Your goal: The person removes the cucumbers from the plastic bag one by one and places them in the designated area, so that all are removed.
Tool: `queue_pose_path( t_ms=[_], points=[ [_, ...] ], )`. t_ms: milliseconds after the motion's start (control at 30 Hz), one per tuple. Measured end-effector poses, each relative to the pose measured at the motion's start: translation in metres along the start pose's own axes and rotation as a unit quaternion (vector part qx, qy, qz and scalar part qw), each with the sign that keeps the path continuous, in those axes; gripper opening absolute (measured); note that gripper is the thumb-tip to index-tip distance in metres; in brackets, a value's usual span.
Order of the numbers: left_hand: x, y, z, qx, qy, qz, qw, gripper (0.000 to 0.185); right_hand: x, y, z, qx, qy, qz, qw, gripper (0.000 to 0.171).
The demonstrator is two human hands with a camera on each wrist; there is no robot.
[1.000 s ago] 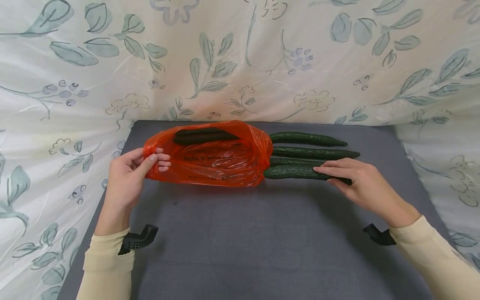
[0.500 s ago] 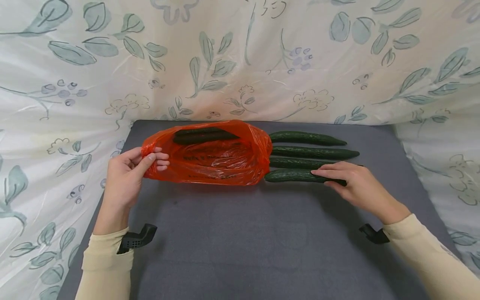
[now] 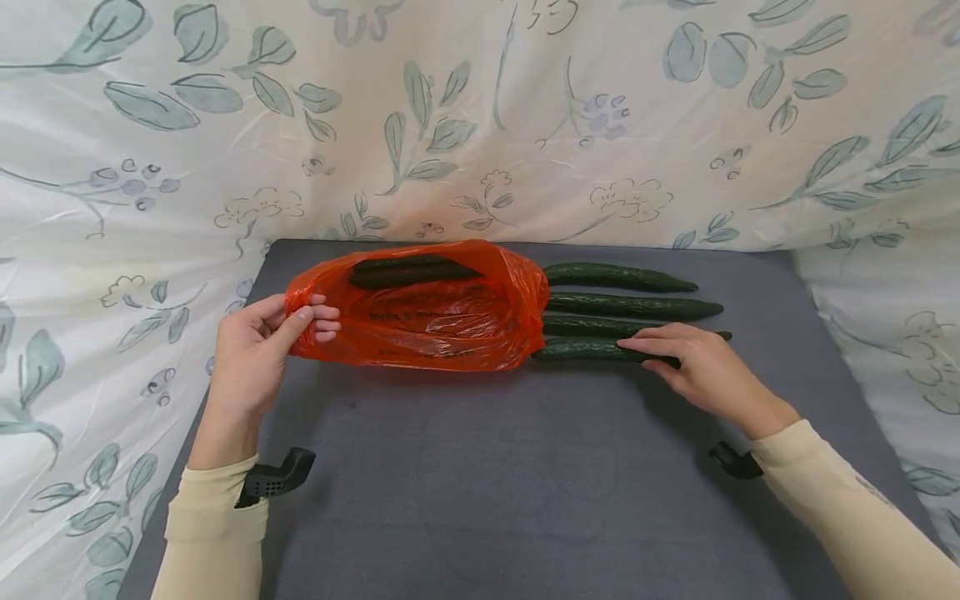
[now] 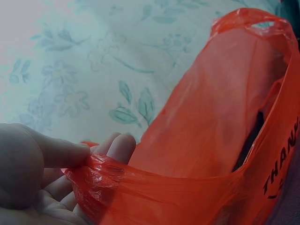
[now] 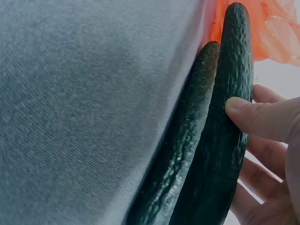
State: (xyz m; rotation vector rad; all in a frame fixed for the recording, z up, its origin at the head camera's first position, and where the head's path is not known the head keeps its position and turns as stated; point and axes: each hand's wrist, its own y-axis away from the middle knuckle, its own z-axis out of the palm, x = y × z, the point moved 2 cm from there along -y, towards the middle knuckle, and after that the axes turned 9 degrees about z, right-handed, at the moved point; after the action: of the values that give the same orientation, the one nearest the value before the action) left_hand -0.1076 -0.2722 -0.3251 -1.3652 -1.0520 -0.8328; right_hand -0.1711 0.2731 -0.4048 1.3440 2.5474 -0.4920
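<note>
I log bagging in progress: left hand (image 3: 264, 348) pinches the orange plastic bag (image 3: 427, 308) rim, right hand (image 3: 693, 364) grips the nearest cucumber (image 3: 592, 351); next, I judge, its tip must enter the bag mouth.

I am at a staged recording spot, likely in a home: a grey cloth-covered table (image 3: 480, 500) stands before a white sheet (image 3: 480, 117) printed with pale blue-green leaves, hung as a backdrop.

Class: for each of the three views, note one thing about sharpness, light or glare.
Head view: even, soft light, sharp throughout, faint glare on the orange plastic bag. Left wrist view: the left hand looms soft-focused, backdrop washed out. Right wrist view: the held cucumber is crisp, the grey mat blurs nearby.
</note>
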Motion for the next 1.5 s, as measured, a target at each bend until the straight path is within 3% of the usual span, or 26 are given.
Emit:
queue_pose_path(
  t_ms=[467, 933, 1500],
  points=[
    [-0.001, -0.001, 0.0, -0.002, 0.006, -0.008, 0.9999, 0.022, 0.009, -0.004, 0.017, -0.008, -0.002, 0.011, 1.0, 0.059],
    [-0.001, 0.0, -0.001, -0.001, 0.006, -0.002, 1.0, 0.022, 0.009, -0.007, 0.021, 0.001, 0.006, -0.008, 1.0, 0.058],
    [-0.001, 0.001, -0.002, 0.002, -0.001, -0.005, 1.0, 0.022, 0.011, -0.006, 0.029, 0.012, 0.011, 0.005, 1.0, 0.055]
  ],
)
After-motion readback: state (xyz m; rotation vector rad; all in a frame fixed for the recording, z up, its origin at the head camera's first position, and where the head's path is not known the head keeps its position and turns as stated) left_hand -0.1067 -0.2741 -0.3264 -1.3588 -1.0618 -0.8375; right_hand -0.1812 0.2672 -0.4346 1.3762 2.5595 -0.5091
